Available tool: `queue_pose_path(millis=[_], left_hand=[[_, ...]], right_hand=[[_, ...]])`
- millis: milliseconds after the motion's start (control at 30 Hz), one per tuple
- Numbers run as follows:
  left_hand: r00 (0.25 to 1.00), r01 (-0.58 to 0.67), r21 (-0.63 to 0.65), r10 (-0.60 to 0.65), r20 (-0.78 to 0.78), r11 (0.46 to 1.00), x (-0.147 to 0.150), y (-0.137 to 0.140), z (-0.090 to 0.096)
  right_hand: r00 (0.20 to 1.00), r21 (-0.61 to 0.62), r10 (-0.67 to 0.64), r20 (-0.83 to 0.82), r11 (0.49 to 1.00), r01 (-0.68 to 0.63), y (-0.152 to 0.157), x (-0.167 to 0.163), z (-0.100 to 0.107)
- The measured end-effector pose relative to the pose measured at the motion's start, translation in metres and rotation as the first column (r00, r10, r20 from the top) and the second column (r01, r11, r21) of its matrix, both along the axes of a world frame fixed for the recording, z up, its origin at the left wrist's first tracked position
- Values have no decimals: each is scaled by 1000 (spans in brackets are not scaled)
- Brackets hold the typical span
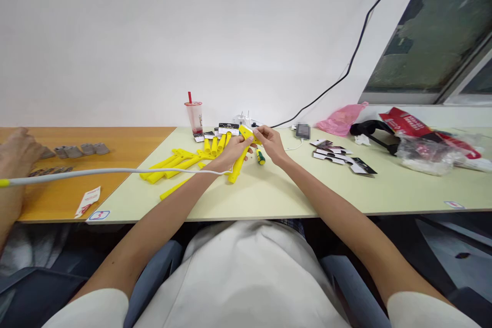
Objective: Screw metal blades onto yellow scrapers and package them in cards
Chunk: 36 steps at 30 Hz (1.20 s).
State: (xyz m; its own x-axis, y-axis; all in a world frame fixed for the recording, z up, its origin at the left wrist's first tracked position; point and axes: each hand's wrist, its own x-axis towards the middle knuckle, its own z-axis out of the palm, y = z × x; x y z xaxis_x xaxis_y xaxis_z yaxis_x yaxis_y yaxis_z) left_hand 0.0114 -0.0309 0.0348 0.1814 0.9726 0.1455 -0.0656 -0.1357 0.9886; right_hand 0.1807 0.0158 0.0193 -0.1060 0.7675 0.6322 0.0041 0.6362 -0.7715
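My left hand (235,150) is closed round a yellow scraper (239,166), whose tube handle points down toward me. The scraper's wide head is raised above the table and tilted. At the head's right end, the fingertips of my right hand (271,142) pinch its edge; any small part between them is hidden. Just below my hands lies a screwdriver (261,157) with a green and yellow handle. Several more yellow scrapers (184,158) are piled left of my hands, some with black and white cards beside them.
Packaging cards (333,152) lie to the right, before a pink bag (340,119) and plastic wrapping (428,154). A cup with a straw (195,118) stands at the back. A white cable (126,170) crosses above my left forearm. A co-worker's hand (21,146) is at far left.
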Motion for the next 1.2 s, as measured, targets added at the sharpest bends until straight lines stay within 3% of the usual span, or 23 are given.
queue_pose_path(millis=[300, 533, 967, 1200], left_hand=[[1000, 13, 6, -13, -10, 1000, 0, 0, -1], [999, 22, 6, -22, -43, 1000, 1, -5, 3], [996, 56, 34, -53, -66, 998, -1, -2, -2], [995, 50, 46, -45, -90, 998, -1, -1, -2]], right_hand=[[999, -4, -33, 7, 999, 33, 2, 1, -2], [992, -66, -46, -117, 997, 38, 11, 3, -6], [992, 55, -124, 13, 991, 123, 9, 5, 0], [998, -20, -62, -6, 998, 61, 8, 6, 1]])
